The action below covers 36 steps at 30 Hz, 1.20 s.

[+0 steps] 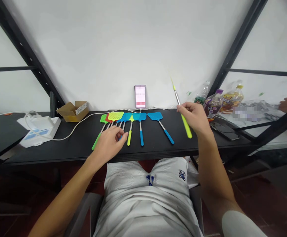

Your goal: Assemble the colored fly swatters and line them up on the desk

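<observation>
Right-hand fingers [182, 107] are clenched on a lime swatter [186, 126] held over the tabletop [79, 140], left-hand fingers [120, 135] are laid relaxed on the swatter row [131, 117]; a firm grip high on the handle is advised.

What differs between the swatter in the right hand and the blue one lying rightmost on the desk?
The lime-handled fly swatter is gripped in the right hand, raised and tilted; the blue fly swatter lies flat on the black desk. The blue one's head shows broad; the lime one's shows only as a thin edge. Grips: lime versus blue. Both have silver shafts.
</observation>
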Each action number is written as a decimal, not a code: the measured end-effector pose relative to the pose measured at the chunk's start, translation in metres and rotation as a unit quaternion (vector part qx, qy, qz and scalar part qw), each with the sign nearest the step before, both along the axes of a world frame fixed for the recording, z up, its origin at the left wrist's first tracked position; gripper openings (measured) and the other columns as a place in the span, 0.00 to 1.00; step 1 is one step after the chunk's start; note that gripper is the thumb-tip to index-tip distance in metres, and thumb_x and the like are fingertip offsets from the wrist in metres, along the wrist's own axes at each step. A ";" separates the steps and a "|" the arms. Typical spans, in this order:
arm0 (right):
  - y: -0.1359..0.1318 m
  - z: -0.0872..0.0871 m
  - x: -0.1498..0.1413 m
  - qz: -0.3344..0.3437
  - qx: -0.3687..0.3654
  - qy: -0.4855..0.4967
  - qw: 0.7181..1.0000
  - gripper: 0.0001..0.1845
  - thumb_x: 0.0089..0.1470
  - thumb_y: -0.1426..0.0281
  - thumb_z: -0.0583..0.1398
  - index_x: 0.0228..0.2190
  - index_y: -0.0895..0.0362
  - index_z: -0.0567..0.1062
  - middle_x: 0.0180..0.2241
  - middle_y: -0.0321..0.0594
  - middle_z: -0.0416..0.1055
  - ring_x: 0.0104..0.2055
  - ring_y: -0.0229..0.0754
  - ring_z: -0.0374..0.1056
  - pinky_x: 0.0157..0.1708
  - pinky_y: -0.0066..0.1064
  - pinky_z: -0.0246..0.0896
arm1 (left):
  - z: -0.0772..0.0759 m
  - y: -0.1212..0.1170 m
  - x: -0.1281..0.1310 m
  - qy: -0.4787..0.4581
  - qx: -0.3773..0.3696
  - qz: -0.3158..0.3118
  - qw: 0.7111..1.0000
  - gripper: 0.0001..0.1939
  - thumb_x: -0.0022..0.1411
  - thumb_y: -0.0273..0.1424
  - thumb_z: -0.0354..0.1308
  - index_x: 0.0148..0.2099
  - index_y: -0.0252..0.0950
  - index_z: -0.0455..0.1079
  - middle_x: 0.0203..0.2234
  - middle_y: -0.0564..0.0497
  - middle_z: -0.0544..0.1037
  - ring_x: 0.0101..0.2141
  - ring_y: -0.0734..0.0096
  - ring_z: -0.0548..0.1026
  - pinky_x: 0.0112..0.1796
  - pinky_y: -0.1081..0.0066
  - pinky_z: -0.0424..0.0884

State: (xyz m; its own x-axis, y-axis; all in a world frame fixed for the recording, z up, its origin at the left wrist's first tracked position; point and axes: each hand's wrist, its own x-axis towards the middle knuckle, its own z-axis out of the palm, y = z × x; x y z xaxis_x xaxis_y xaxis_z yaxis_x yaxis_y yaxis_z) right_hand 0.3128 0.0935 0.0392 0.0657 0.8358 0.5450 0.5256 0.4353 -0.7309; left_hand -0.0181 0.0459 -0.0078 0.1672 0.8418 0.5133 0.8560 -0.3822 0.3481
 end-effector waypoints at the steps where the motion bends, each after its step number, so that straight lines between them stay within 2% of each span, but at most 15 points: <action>1: -0.004 0.001 -0.004 0.055 -0.022 0.023 0.998 0.18 0.55 0.54 0.61 0.27 0.57 0.73 0.21 0.35 0.64 0.22 0.35 0.59 0.22 0.28 0.50 | 0.002 -0.008 0.006 -0.016 -0.014 -0.025 0.999 0.14 0.65 0.41 0.54 0.31 0.38 0.70 0.27 0.50 0.76 0.28 0.67 0.72 0.31 0.68 0.65; 5: -0.017 0.003 -0.020 0.218 -0.119 0.045 0.968 0.19 0.51 0.54 0.66 0.28 0.57 0.72 0.20 0.33 0.66 0.20 0.32 0.60 0.18 0.25 0.49 | 0.003 -0.031 0.023 -0.088 -0.091 -0.122 0.984 0.13 0.65 0.42 0.55 0.41 0.40 0.73 0.30 0.50 0.79 0.31 0.66 0.75 0.31 0.68 0.68; 10: -0.026 0.001 -0.040 0.324 -0.157 0.030 0.933 0.15 0.53 0.59 0.66 0.34 0.59 0.75 0.25 0.37 0.74 0.22 0.33 0.66 0.18 0.24 0.54 | -0.001 -0.041 0.035 -0.137 -0.170 -0.193 0.957 0.21 0.63 0.42 0.60 0.55 0.41 0.71 0.38 0.48 0.82 0.33 0.66 0.77 0.30 0.68 0.69; 12: -0.029 0.000 -0.047 0.353 -0.159 0.033 0.921 0.13 0.54 0.61 0.66 0.34 0.59 0.75 0.26 0.37 0.74 0.22 0.33 0.67 0.17 0.24 0.55 | -0.002 -0.043 0.038 -0.135 -0.188 -0.201 0.952 0.21 0.63 0.43 0.60 0.56 0.42 0.71 0.38 0.49 0.82 0.33 0.66 0.77 0.29 0.69 0.69; 14: -0.031 -0.001 -0.052 0.372 -0.158 0.032 0.914 0.13 0.54 0.63 0.66 0.35 0.59 0.75 0.27 0.37 0.74 0.22 0.33 0.67 0.17 0.24 0.56 | -0.002 -0.045 0.039 -0.134 -0.200 -0.211 0.947 0.17 0.65 0.43 0.59 0.51 0.42 0.73 0.34 0.50 0.82 0.32 0.67 0.77 0.28 0.71 0.68; 16: -0.034 0.000 -0.055 0.375 -0.152 0.031 0.914 0.13 0.54 0.62 0.66 0.35 0.60 0.76 0.26 0.37 0.74 0.22 0.32 0.67 0.18 0.23 0.56 | -0.001 -0.046 0.040 -0.132 -0.210 -0.227 0.942 0.12 0.68 0.41 0.55 0.43 0.41 0.74 0.31 0.51 0.82 0.30 0.68 0.77 0.28 0.71 0.67; 18: -0.035 0.001 -0.055 0.368 -0.142 0.030 0.918 0.14 0.56 0.60 0.64 0.34 0.60 0.77 0.26 0.37 0.74 0.21 0.32 0.66 0.18 0.24 0.56 | 0.000 -0.046 0.040 -0.131 -0.217 -0.238 0.938 0.14 0.70 0.39 0.52 0.36 0.40 0.73 0.28 0.52 0.81 0.29 0.70 0.76 0.28 0.72 0.67; 20: -0.035 0.002 -0.054 0.360 -0.130 0.027 0.924 0.16 0.59 0.58 0.62 0.33 0.61 0.77 0.25 0.38 0.74 0.21 0.32 0.66 0.18 0.24 0.56 | 0.000 -0.046 0.039 -0.129 -0.217 -0.237 0.938 0.15 0.70 0.39 0.51 0.33 0.39 0.73 0.27 0.52 0.80 0.27 0.70 0.76 0.28 0.72 0.67; 25: -0.032 0.000 -0.049 0.349 -0.107 0.029 0.931 0.20 0.60 0.55 0.61 0.34 0.61 0.78 0.26 0.39 0.74 0.21 0.32 0.66 0.18 0.24 0.55 | 0.000 -0.045 0.037 -0.114 -0.216 -0.234 0.941 0.15 0.70 0.40 0.50 0.35 0.40 0.73 0.28 0.51 0.80 0.26 0.71 0.75 0.26 0.73 0.65; 27: -0.029 -0.001 -0.046 0.333 -0.094 0.067 0.936 0.20 0.59 0.55 0.62 0.34 0.60 0.77 0.24 0.38 0.73 0.20 0.32 0.65 0.17 0.24 0.54 | 0.001 -0.045 0.036 -0.097 -0.216 -0.231 0.944 0.15 0.70 0.40 0.50 0.35 0.39 0.72 0.28 0.52 0.81 0.26 0.71 0.75 0.26 0.73 0.64; 32: -0.024 0.004 -0.025 0.245 -0.054 0.177 0.952 0.18 0.59 0.56 0.61 0.28 0.58 0.74 0.19 0.33 0.66 0.18 0.32 0.62 0.16 0.24 0.50 | 0.002 -0.044 0.032 -0.064 -0.256 -0.223 0.938 0.11 0.68 0.37 0.52 0.34 0.38 0.66 0.29 0.52 0.82 0.26 0.70 0.75 0.25 0.73 0.62; 34: -0.023 0.007 -0.014 0.229 -0.067 0.149 0.960 0.18 0.60 0.58 0.60 0.26 0.58 0.73 0.20 0.36 0.68 0.20 0.33 0.63 0.18 0.25 0.54 | 0.000 -0.041 0.030 -0.092 -0.272 -0.214 0.934 0.08 0.67 0.35 0.53 0.35 0.39 0.63 0.30 0.52 0.83 0.27 0.70 0.76 0.26 0.73 0.63; 36: -0.024 0.009 -0.008 0.241 -0.107 0.083 0.961 0.16 0.60 0.62 0.59 0.25 0.59 0.73 0.24 0.40 0.72 0.25 0.35 0.68 0.24 0.27 0.60 | -0.001 -0.036 0.027 -0.149 -0.283 -0.206 0.925 0.04 0.66 0.32 0.53 0.38 0.39 0.60 0.32 0.50 0.83 0.29 0.68 0.78 0.29 0.72 0.67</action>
